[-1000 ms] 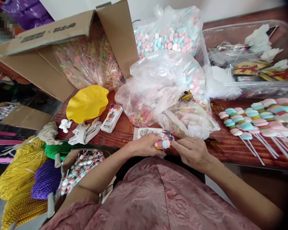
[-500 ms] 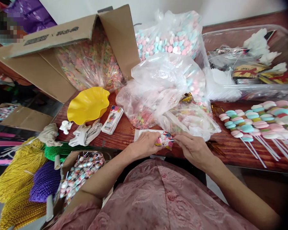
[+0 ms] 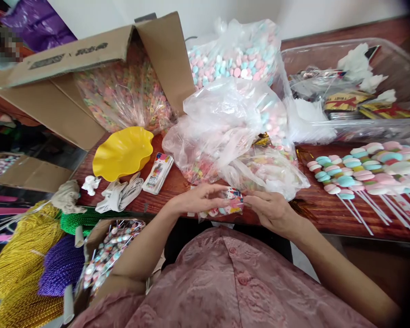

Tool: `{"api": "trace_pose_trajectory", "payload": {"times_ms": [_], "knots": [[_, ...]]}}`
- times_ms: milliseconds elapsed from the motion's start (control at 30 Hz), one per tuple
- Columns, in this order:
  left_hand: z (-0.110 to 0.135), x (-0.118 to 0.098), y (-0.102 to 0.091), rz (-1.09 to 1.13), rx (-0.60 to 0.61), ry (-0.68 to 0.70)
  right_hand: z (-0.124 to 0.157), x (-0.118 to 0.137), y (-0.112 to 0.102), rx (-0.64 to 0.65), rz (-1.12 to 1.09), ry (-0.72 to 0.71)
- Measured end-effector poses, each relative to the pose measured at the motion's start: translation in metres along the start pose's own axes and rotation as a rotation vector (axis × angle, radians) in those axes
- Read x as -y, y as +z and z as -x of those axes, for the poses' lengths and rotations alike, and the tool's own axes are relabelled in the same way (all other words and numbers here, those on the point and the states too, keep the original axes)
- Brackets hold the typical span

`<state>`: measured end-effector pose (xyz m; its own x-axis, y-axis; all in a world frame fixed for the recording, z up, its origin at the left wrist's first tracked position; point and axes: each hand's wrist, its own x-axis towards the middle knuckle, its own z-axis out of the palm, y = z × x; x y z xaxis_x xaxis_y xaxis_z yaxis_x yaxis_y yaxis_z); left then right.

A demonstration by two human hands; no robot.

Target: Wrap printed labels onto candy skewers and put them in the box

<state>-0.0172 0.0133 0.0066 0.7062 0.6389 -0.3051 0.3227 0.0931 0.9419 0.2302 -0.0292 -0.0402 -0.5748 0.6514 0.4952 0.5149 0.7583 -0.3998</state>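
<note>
At the table's front edge, my left hand (image 3: 202,198) curls its fingers and thumb around a small printed bag (image 3: 235,206) with colourful blotches. Some pale, coloured pieces show low beside that hand, too small to name surely. My right hand (image 3: 269,208) pinches the bag's right side, fingers closed together. Just beyond both hands lies a clear plastic bag of candy (image 3: 259,171). A stack of similar printed bags (image 3: 159,173) lies to the left.
Marshmallow sticks (image 3: 369,171) lie at right, before a clear plastic bin (image 3: 355,123). A yellow wavy bowl (image 3: 123,152), crumpled cloth (image 3: 119,195) and cardboard box (image 3: 167,54) are at left. Below the edge are a box of candy sticks (image 3: 114,248) and coils of cord (image 3: 23,255).
My left hand has shifted slightly left and its fingers have lifted and opened wider around the printed bag. My right hand still pinches its side. The view has shifted slightly.
</note>
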Motion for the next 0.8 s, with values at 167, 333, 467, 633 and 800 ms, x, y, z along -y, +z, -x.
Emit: {"api": "trace_pose_trajectory", "payload": {"times_ms": [167, 333, 467, 633, 800], "knots": [[-0.002, 0.023, 0.022, 0.284, -0.041, -0.169, -0.009, 0.003, 0.006, -0.004, 0.020, -0.032], [-0.011, 0.033, 0.045, 0.445, -0.458, -0.012, -0.016, 0.014, 0.022, -0.272, -0.177, 0.249], [-0.016, 0.032, 0.051, 0.410, -0.661, 0.174, -0.013, 0.033, 0.039, -0.388, -0.520, 0.592], [-0.014, 0.033, 0.058, 0.287, -0.590, 0.239, -0.013, 0.043, 0.053, -0.399, -0.638, 0.608], [-0.002, 0.035, 0.054, 0.645, -0.336, 0.027, -0.020, 0.038, 0.051, -0.470, -0.592, 0.481]]}}
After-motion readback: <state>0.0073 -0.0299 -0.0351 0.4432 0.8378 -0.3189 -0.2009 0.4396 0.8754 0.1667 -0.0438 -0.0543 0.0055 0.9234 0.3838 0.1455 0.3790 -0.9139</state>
